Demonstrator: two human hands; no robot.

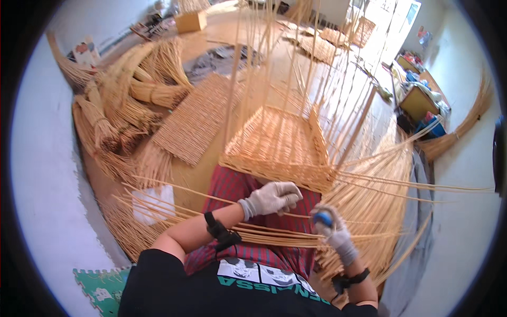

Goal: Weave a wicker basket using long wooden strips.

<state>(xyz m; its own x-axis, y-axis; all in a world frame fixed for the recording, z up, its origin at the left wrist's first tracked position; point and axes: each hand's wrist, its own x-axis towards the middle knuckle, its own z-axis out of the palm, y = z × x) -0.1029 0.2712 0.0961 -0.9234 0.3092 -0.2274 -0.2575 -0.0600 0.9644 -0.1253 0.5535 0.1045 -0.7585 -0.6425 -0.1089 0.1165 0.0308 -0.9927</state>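
My left hand (272, 199), in a pale work glove, is closed with its fingers curled around a thin wicker rod (299, 215). The rod runs across my lap toward my right hand (332, 232), also gloved. That hand is wrapped around a small blue object (322, 219); motion blur hides its kind. Just beyond both hands, a partly woven wicker basket (274, 170) rests at my knees, with tall upright stakes rising from its sides. Several loose rods (280, 240) lie across my lap on the red plaid cloth (227, 185).
A broad fan of wicker rods (377, 206) spreads at my right. Bundled rods (132, 95) are heaped at the left, beside a flat woven panel (195, 121). More woven panels (317, 48) lie on the far floor. Boxes and bags (422, 98) line the right wall.
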